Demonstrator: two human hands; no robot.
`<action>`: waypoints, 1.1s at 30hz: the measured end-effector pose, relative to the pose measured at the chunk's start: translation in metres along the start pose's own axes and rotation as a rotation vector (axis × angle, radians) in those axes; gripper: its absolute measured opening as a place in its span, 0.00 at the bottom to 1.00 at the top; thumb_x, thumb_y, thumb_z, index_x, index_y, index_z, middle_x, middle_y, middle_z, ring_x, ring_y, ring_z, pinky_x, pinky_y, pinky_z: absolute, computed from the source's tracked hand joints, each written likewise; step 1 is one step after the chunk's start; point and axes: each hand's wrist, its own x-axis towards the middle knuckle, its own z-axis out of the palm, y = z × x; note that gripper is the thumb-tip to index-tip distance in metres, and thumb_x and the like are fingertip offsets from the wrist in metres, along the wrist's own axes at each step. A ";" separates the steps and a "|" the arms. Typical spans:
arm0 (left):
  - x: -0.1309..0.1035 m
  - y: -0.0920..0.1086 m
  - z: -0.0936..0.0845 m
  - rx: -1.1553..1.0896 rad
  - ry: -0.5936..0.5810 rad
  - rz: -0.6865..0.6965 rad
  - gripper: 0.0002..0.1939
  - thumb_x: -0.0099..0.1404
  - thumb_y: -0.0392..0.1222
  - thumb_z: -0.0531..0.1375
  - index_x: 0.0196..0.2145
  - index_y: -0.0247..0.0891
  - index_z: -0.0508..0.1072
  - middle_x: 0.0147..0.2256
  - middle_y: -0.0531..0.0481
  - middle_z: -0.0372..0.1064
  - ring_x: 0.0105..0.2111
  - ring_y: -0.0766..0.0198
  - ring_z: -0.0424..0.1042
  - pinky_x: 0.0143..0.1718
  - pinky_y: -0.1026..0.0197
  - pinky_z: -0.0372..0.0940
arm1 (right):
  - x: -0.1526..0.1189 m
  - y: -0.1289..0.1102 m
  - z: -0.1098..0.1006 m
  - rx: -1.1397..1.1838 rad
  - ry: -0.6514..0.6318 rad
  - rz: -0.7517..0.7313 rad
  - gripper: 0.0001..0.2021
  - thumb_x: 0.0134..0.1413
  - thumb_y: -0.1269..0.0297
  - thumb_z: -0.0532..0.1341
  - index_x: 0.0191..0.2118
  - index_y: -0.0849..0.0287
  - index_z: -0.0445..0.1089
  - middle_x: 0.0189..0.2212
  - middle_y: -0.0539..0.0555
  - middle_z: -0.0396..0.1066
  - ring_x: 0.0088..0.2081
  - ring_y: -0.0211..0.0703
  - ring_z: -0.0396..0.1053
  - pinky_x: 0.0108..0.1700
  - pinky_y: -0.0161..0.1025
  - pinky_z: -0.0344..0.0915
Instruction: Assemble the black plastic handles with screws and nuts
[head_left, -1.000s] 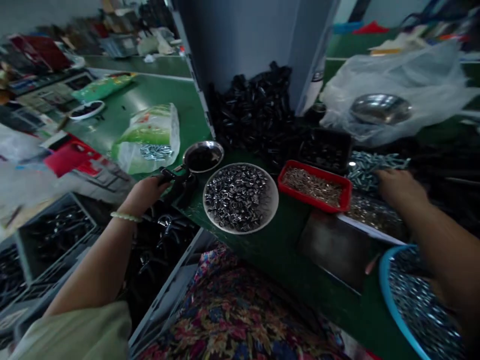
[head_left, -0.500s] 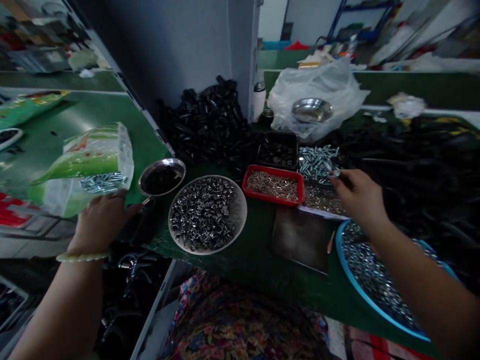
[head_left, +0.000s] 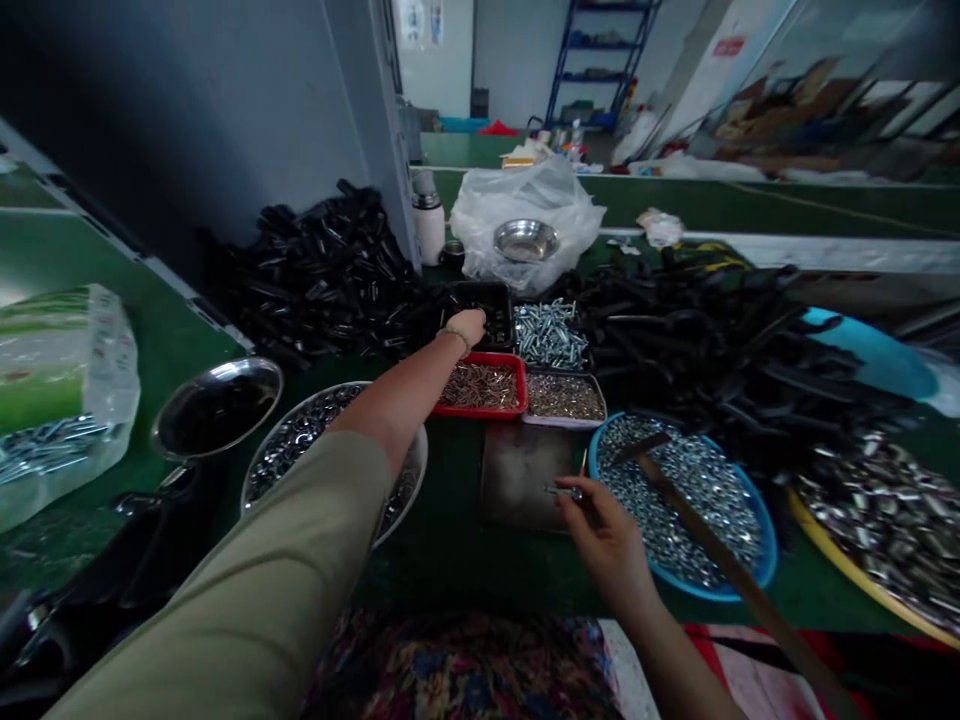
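My left hand reaches into a black tray of small dark parts; its fingers point down and are mostly hidden. Between the thumb and fingers of my right hand is a small silver bolt, held over the right edge of a dark square plate. Under my left wrist lies a red tray of small pins. Beside the black tray is a pile of silver screws. A white-rimmed tray of small fasteners sits in front of them.
A blue basin of metal parts holds a hammer. Beneath my left arm is a round tray of rings. Black parts are heaped behind. A steel bowl stands left, a yellow-rimmed basin right.
My left hand has moved from the bag of screws at the left to the black tray. My right hand has come back from the silver screws to the plate. The view has turned right.
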 end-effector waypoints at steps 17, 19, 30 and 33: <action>-0.076 0.038 0.001 -0.799 0.307 -0.017 0.12 0.62 0.35 0.58 0.45 0.33 0.69 0.42 0.44 0.71 0.38 0.65 0.72 0.41 0.60 0.68 | 0.040 0.008 -0.003 0.109 0.224 -0.037 0.10 0.57 0.60 0.61 0.43 0.57 0.70 0.31 0.51 0.73 0.27 0.39 0.69 0.30 0.37 0.66; -0.124 0.062 0.008 -1.339 0.141 0.065 0.12 0.64 0.39 0.58 0.45 0.36 0.69 0.39 0.47 0.71 0.34 0.67 0.72 0.38 0.62 0.69 | 0.041 0.002 0.001 0.092 0.277 -0.129 0.09 0.56 0.61 0.62 0.42 0.56 0.70 0.33 0.52 0.73 0.30 0.40 0.71 0.33 0.38 0.68; -0.254 0.101 0.044 -1.999 -0.114 0.003 0.15 0.52 0.45 0.69 0.34 0.34 0.73 0.33 0.53 0.70 0.32 0.70 0.71 0.40 0.63 0.66 | 0.016 -0.020 0.010 -0.105 0.233 -0.439 0.05 0.56 0.66 0.62 0.40 0.56 0.71 0.32 0.52 0.75 0.30 0.40 0.72 0.32 0.37 0.69; -0.261 0.103 0.048 -1.986 -0.115 0.032 0.14 0.54 0.45 0.67 0.37 0.35 0.75 0.36 0.51 0.71 0.36 0.67 0.71 0.45 0.59 0.65 | 0.011 -0.019 0.009 -0.136 0.139 -0.499 0.06 0.57 0.67 0.61 0.41 0.56 0.71 0.32 0.53 0.75 0.30 0.40 0.71 0.31 0.37 0.68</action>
